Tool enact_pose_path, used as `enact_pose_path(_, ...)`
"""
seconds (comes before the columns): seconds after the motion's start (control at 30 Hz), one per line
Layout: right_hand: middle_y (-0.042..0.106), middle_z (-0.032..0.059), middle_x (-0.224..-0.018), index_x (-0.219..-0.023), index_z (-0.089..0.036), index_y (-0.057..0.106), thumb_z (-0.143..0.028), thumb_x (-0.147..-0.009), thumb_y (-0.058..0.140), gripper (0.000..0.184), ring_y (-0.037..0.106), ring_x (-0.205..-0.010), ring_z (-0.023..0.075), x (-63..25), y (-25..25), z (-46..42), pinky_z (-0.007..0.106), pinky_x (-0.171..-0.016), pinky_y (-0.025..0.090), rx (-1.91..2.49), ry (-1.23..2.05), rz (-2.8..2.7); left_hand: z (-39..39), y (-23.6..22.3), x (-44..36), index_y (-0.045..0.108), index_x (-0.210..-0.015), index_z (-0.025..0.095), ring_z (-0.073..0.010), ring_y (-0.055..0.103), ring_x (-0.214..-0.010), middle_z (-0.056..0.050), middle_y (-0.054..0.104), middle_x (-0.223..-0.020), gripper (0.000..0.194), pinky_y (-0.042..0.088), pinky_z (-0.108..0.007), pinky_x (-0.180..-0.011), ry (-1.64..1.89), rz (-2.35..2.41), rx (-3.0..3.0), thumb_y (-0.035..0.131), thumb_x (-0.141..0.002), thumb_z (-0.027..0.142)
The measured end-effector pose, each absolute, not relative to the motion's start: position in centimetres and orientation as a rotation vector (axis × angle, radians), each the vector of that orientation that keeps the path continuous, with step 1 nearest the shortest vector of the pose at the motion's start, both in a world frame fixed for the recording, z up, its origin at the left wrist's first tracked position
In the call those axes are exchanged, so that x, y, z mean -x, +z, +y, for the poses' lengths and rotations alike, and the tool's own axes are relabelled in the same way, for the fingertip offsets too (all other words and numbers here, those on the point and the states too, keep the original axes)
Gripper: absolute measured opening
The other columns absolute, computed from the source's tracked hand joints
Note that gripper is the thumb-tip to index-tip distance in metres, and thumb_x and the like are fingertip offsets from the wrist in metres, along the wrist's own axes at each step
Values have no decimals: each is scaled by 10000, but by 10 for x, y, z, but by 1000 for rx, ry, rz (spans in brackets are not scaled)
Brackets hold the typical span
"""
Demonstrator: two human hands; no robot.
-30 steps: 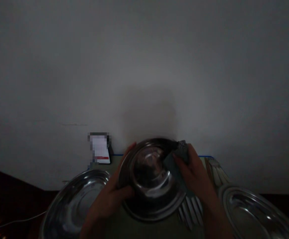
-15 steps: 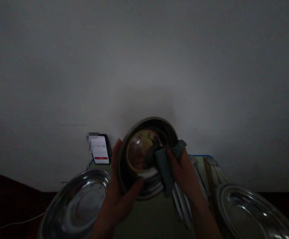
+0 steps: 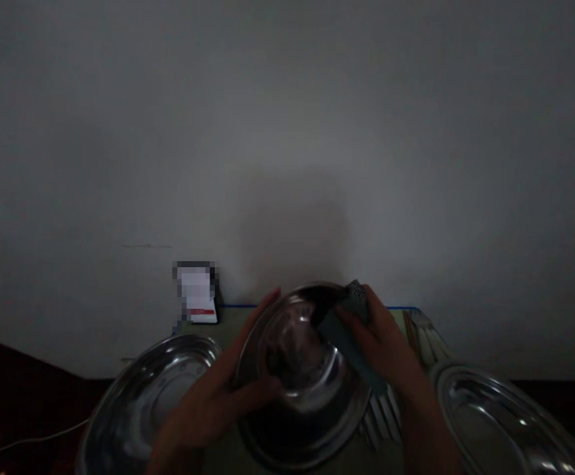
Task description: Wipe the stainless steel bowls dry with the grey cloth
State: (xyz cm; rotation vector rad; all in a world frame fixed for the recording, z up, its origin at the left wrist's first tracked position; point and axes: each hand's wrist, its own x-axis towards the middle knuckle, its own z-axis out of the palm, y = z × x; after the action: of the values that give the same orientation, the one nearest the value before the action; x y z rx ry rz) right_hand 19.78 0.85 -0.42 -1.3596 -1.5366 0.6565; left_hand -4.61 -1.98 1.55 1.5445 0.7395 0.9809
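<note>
A shiny metal bowl is tilted in front of me, just above the table. My left hand grips its left side, the thumb lying over the rim toward the inside and the fingers behind. In my right hand a grey-green cloth is pinched and pressed against the bowl's right inner side. Part of the bowl's inside is hidden by the cloth. Below the right hand, several forks lie on the table, partly covered by the bowl.
A large metal basin stands at left, another metal basin at right. A phone leans against the wall at the back. Several utensils lie at the table's back right. A white cable runs at lower left.
The bowl has come down and nearer to me, turned to a different tilt. Both hands have moved with it, still holding the bowl and the cloth.
</note>
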Motion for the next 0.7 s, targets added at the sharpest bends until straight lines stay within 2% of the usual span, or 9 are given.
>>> enact_pose_path(0.1,625,39,-873,-943,-224,512,-466,-849,520,260,595,-828,219,-192,-1,11,356,-759,474,1398,585,-1274,-22,12,31,23,-1489,449,-314,331,-1386,-13,314,-1561,957,333,-508,-1095,1164,724,-1601,669,-810,256)
enact_pose_path(0.2,633,61,-934,-990,-225,511,-486,-846,511,298,602,-892,235,-185,1,13,378,-792,480,1408,586,-1075,-24,6,10,-50,-1478,472,-299,189,-1440,14,179,-1607,1038,189,-530,-1141,1319,889,-1668,697,-784,278)
enact_pose_path(0.27,642,69,-977,-1014,-219,514,-477,-848,512,307,607,-934,236,-179,-1,14,382,-830,479,1383,643,-1125,-24,4,1,-74,-1493,422,-286,184,-1447,-17,172,-1611,1088,156,-516,-1155,1406,1055,-1657,717,-763,261)
enact_pose_path(0.33,651,76,-1007,-1020,-210,515,-461,-850,513,303,610,-967,236,-173,-4,15,380,-858,475,1369,690,-1226,-22,4,-1,-50,-1510,375,-268,208,-1445,-30,179,-1609,1070,171,-478,-1166,1499,1158,-1610,707,-766,237)
enact_pose_path(0.43,661,87,-1049,-1050,-204,509,-442,-873,485,298,614,-996,233,-172,-9,17,379,-878,473,1341,695,-1323,-19,6,12,94,-1518,366,-247,215,-1446,18,208,-1601,934,175,-423,-1177,1518,1107,-1564,654,-788,206)
enact_pose_path(0.57,663,85,-1045,-1048,-205,523,-412,-885,479,267,607,-992,228,-187,-14,20,382,-899,461,1296,625,-1423,-19,10,34,235,-1501,351,-275,279,-1420,18,356,-1542,848,193,-447,-1169,1169,905,-1614,622,-773,155)
enact_pose_path(0.7,656,70,-1033,-1057,-201,539,-391,-868,518,269,597,-963,223,-205,-8,17,375,-893,453,1275,603,-1518,-22,12,35,203,-1502,376,-304,265,-1414,-8,327,-1549,915,241,-487,-1144,949,775,-1672,681,-752,163)
